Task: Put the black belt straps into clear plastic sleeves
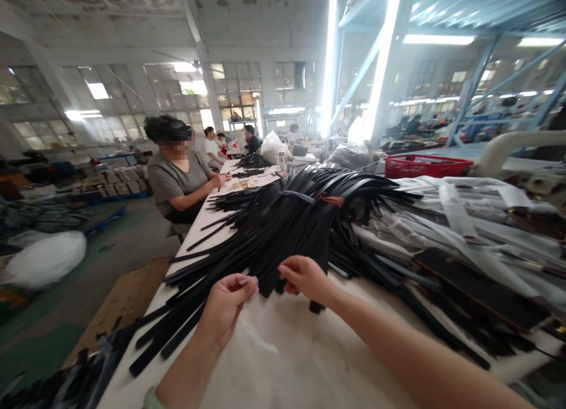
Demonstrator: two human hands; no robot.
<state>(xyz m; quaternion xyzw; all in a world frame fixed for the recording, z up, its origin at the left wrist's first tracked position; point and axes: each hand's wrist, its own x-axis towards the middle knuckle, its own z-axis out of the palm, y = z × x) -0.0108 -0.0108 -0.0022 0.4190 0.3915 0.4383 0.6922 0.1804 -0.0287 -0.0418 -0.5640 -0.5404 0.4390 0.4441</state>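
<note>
A large heap of black straps [292, 220] covers the white table [283, 350] in front of me. My left hand [227, 306] is curled, fingers pinched together at the near end of the heap. My right hand [305, 277] pinches the ends of a bundle of black straps that hangs down from the heap. Both hands meet at the same bundle's lower end, a few centimetres apart.
White and grey straps [460, 220] lie piled to the right, with a red basket [427, 164] behind them. A co-worker in a grey shirt [177, 182] sits at the table's left side further along; more people work beyond. A cardboard sheet [124, 303] lies on the floor left.
</note>
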